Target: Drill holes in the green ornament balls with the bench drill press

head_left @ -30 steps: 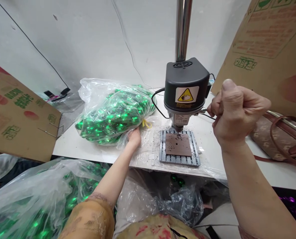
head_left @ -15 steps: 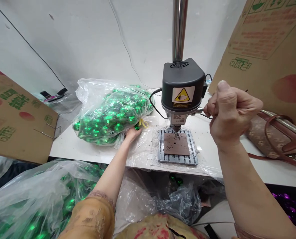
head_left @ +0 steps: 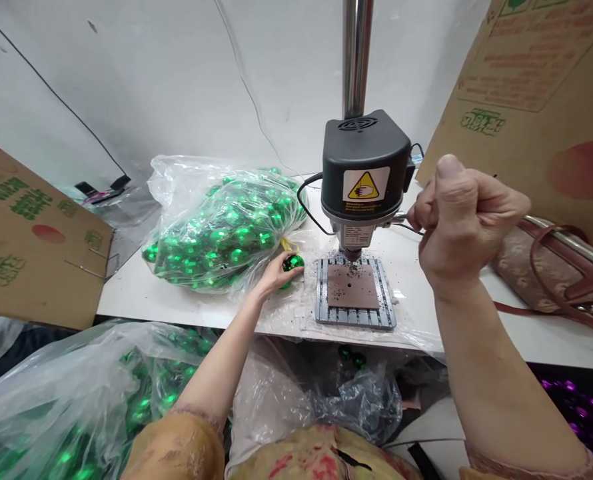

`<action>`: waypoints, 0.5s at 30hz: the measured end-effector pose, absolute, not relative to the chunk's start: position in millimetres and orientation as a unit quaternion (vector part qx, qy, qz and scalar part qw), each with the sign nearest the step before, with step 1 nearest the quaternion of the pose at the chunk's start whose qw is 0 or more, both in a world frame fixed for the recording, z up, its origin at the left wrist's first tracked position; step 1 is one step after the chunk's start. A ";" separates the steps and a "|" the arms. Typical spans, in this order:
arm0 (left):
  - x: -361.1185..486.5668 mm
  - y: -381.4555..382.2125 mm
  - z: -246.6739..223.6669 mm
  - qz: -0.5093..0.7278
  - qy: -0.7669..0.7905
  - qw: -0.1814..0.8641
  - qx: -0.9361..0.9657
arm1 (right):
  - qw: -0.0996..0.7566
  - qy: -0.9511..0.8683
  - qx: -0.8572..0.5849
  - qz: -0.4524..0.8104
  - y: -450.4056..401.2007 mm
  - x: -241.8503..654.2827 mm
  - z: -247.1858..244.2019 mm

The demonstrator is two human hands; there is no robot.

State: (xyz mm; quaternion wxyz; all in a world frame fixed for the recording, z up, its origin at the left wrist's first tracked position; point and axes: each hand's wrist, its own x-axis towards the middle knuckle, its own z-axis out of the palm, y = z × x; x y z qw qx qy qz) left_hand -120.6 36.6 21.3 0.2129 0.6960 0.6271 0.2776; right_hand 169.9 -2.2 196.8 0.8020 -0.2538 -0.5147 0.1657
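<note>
Green ball (head_left: 292, 262) in the left hand (head_left: 276, 274), within a thumb-and-finger grip.

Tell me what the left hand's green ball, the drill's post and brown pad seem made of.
Green ball: probably plastic, maybe glass, glossy with mirror-like glints. Post: polished metal, judging by streaked reflections. Brown pad: matte, without shine, perhaps rubber or board; unclear which.

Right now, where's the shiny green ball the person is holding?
The green ball is in the left hand, near the head view's middle, between the clear bag on its left and the slotted plate on its right.
</note>
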 end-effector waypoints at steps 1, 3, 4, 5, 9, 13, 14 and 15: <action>-116.9 33.1 22.1 0.264 0.624 0.206 0.706 | 0.803 -0.514 -0.253 0.164 -2.1 169.8 196.8; -108.9 27.6 24.4 0.241 0.625 0.186 0.719 | 0.805 -0.513 -0.252 0.161 -1.9 169.7 196.9; -105.0 25.7 25.7 0.234 0.627 0.177 0.722 | 0.803 -0.514 -0.253 0.162 -1.8 169.8 196.9; -101.4 24.3 27.1 0.231 0.630 0.169 0.722 | 0.803 -0.516 -0.253 0.163 -1.8 170.0 196.9; -92.1 22.0 31.2 0.236 0.639 0.158 0.715 | 0.799 -0.519 -0.256 0.163 -2.0 171.1 196.4; -89.3 20.6 33.9 0.253 0.609 0.175 0.731 | 0.798 -0.518 -0.262 0.162 -1.9 172.0 196.0; -88.9 20.1 34.6 0.259 0.598 0.179 0.737 | 0.798 -0.518 -0.262 0.163 -1.8 172.1 195.9; -88.5 19.5 35.3 0.263 0.588 0.178 0.744 | 0.798 -0.518 -0.261 0.164 -1.7 172.2 195.8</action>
